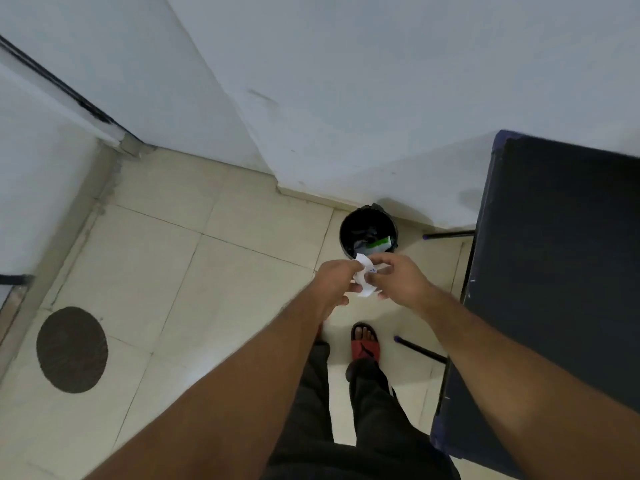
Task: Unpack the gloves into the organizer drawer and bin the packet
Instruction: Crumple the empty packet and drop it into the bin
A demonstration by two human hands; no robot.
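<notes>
Both hands meet over the tiled floor, just short of the black bin point(368, 231). The left hand point(334, 280) and right hand point(398, 279) pinch the crumpled white packet point(364, 277) between curled fingers.

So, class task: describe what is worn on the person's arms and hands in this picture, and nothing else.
Both forearms are bare up to the bottom edge of the picture: no sleeve shows. The left hand and right hand wear no gloves, and no watch, band or ring shows on the parts in view. No markings can be made out.
</notes>
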